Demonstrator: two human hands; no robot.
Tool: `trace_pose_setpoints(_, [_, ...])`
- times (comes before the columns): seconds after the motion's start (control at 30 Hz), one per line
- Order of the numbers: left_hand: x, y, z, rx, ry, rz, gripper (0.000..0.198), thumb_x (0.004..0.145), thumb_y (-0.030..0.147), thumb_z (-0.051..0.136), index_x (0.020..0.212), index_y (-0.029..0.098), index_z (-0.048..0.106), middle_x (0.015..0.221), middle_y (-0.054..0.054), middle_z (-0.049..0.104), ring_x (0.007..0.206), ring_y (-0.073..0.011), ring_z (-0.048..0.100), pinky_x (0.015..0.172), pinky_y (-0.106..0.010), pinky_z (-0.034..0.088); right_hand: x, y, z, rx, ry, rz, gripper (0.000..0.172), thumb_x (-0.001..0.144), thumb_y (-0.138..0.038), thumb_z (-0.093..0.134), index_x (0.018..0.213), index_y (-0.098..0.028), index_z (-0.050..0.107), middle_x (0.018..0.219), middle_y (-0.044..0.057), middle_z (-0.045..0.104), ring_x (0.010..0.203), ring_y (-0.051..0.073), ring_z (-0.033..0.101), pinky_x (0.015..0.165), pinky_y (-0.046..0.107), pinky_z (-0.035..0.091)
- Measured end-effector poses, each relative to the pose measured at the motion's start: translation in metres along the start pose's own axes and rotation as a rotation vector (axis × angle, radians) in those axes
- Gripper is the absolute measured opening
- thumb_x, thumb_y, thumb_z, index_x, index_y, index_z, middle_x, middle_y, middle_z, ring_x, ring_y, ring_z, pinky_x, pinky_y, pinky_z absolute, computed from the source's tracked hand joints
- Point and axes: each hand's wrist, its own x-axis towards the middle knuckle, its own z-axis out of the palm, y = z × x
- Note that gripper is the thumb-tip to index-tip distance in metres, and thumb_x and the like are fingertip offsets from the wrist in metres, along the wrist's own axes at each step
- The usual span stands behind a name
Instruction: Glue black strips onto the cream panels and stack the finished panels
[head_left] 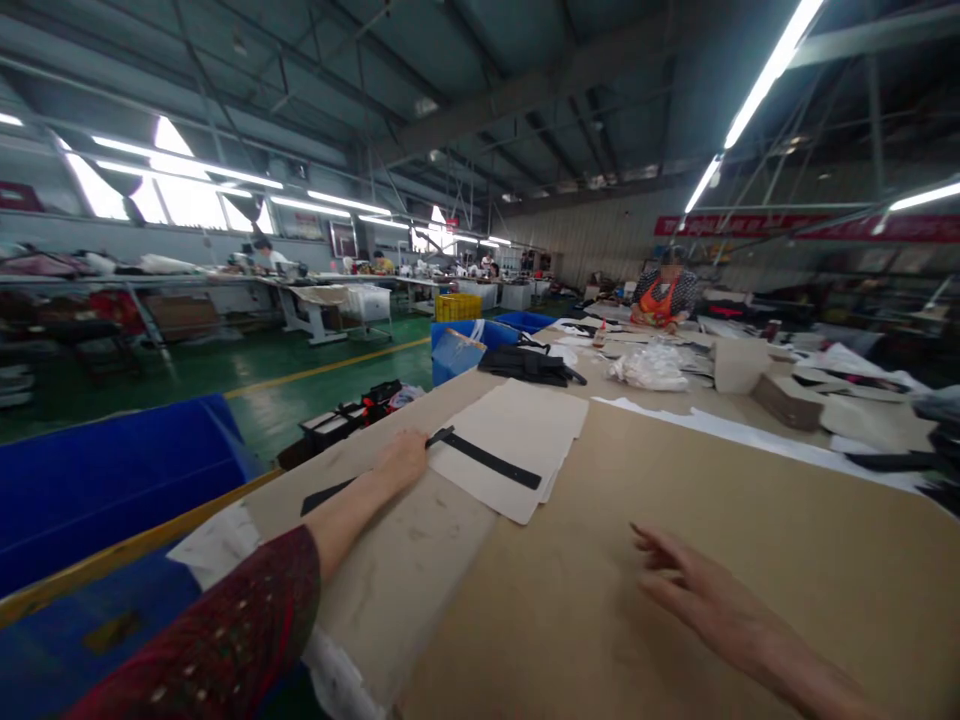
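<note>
My left hand [403,458] reaches over the left side of the table, its fingers closed on a black strip [439,437]. One end shows past the fingertips, and a black length [324,496] behind the wrist looks like the same strip. A second black strip [495,463] lies flat on a stack of off-white sheets [517,415], close to the fingertips. Over the brown board [570,600] hovers my right hand [686,580], slightly blurred, fingers loosely extended and apart. No object can be made out in it.
Dark folded fabric pieces [529,365] lie beyond the sheets. Clear plastic wrap [652,366] and cardboard pieces [787,398] sit farther right. Blue bins [112,480] stand along the table's left side. A person in an orange apron [657,300] is at the far end.
</note>
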Motion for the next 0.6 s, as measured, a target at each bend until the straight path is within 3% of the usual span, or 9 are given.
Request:
trace_pose_setpoints(0.07, [0.016,-0.006,0.012,0.007,-0.017,-0.044,0.030,0.093,0.038,0.060,0.112,0.015,0.061,0.117,-0.008,0.062,0.108,-0.0233,0.060,0.093,-0.047,0.051,0.036,-0.029,0.048,0.040,-0.125,-0.003,0.071,0.074,-0.043,0.057,0.139,-0.015,0.049,0.130,0.017,0.060,0.110,0.027,0.062,0.095,0.040,0.048])
trace_pose_setpoints(0.13, [0.024,-0.008,0.023,0.006,-0.034,-0.073,0.031,0.093,0.038,0.060,0.114,0.016,0.060,0.119,-0.009,0.061,0.107,-0.0232,0.060,0.093,-0.046,0.052,0.060,-0.052,0.085,0.005,-0.152,-0.013,0.065,0.076,-0.035,0.056,0.137,-0.013,0.051,0.125,0.015,0.062,0.105,0.025,0.063,0.094,0.038,0.047])
trace_pose_setpoints(0.23, [0.027,-0.010,0.035,-0.012,-0.046,-0.086,0.032,0.093,0.038,0.060,0.117,0.016,0.060,0.121,-0.009,0.060,0.109,-0.0239,0.059,0.093,-0.047,0.051,0.075,-0.069,0.115,-0.095,-0.091,-0.062,0.049,0.077,-0.029,0.059,0.123,-0.012,0.063,0.120,0.015,0.064,0.113,0.028,0.057,0.101,0.039,0.041])
trace_pose_setpoints(0.33, [0.023,-0.011,0.038,-0.038,-0.046,-0.071,0.033,0.093,0.039,0.060,0.118,0.017,0.059,0.123,-0.009,0.060,0.112,-0.0248,0.058,0.096,-0.049,0.049,0.075,-0.073,0.122,-0.085,-0.051,-0.038,0.048,0.078,-0.030,0.061,0.121,-0.009,0.064,0.127,0.018,0.059,0.123,0.030,0.051,0.107,0.037,0.035])
trace_pose_setpoints(0.43, [0.010,-0.010,0.032,-0.064,-0.055,-0.044,0.034,0.094,0.040,0.059,0.118,0.017,0.060,0.122,-0.009,0.061,0.112,-0.0245,0.058,0.097,-0.049,0.048,0.064,-0.074,0.117,-0.025,-0.079,0.017,0.052,0.082,-0.037,0.057,0.125,-0.008,0.061,0.127,0.017,0.061,0.118,0.026,0.056,0.102,0.034,0.040])
trace_pose_setpoints(0.6, [-0.048,0.003,0.015,-0.114,-0.079,0.023,0.032,0.099,0.032,0.042,0.118,0.016,0.063,0.113,-0.012,0.068,0.109,-0.0259,0.062,0.099,-0.047,0.046,0.000,-0.068,0.088,0.376,-0.232,0.157,0.063,0.084,-0.057,0.054,0.129,-0.014,0.060,0.125,0.012,0.065,0.110,0.023,0.062,0.091,0.033,0.049])
